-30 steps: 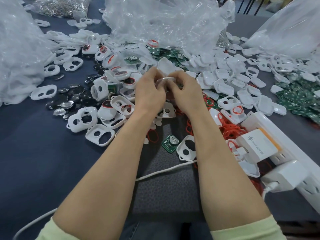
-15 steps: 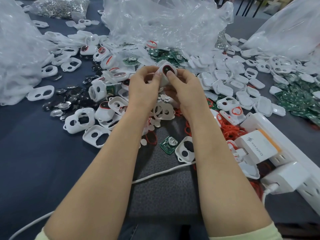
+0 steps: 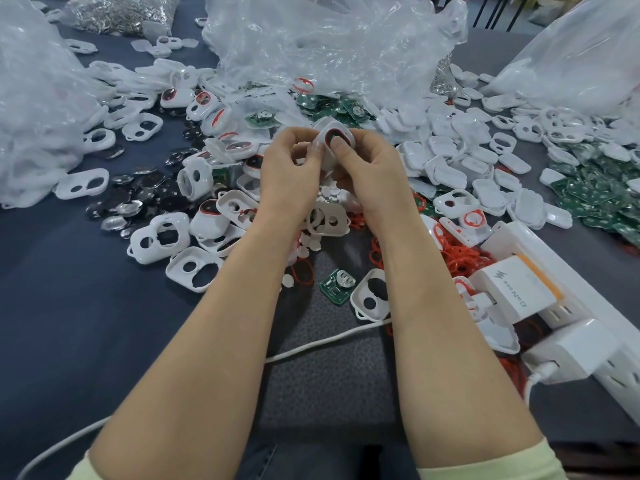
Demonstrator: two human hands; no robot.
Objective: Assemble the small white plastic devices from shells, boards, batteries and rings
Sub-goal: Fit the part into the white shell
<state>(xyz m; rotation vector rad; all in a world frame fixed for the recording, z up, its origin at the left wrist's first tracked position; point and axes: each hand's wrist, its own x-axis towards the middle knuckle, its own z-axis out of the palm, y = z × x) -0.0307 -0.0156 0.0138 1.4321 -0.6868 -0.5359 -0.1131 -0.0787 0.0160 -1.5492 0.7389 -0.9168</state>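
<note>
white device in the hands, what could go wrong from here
The white device is held above the clutter by the left hand and right hand, whose thumb presses its red-ringed window; a slip could drop it among the loose shells. The forearms cross over the white cable and might snag it.

White charger (image 3: 516, 293), orange edge, plugged into power strip (image 3: 604, 308): grey lightning-bolt sign on top face, "GaN" printed beside it, upside down to the viewer. Characters after it too small to read.
Green board (image 3: 337, 286): S-like mark on round metal part, uncertain.
</note>
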